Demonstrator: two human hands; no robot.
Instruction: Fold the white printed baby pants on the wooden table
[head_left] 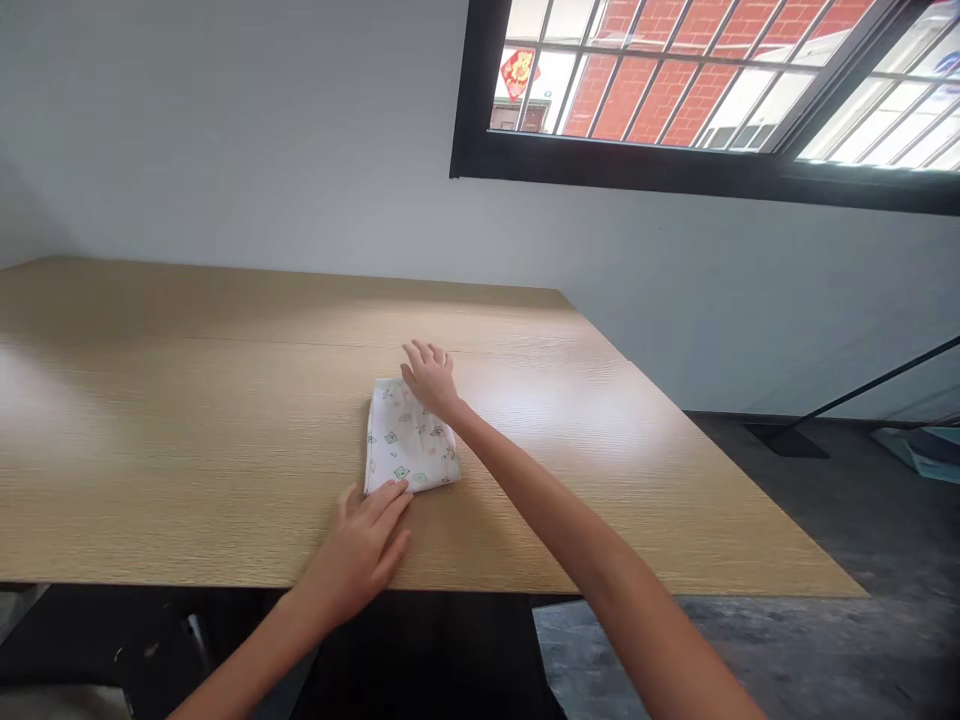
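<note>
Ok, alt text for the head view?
A folded white printed cloth lies on a light wood table, the left hand at its near edge, the right hand on its far edge. A barred window above shows red brick.

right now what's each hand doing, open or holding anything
Left hand: open, fingertips on the near edge of the folded printed cloth, not gripping.
Right hand: open, at the cloth's far edge; contact cannot be told.

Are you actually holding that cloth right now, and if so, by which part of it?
Nothing looks gripped. The left hand's fingertips touch the near edge of the folded white printed cloth, and the right hand, fingers spread, lies over its far edge without a visible pinch.
</note>
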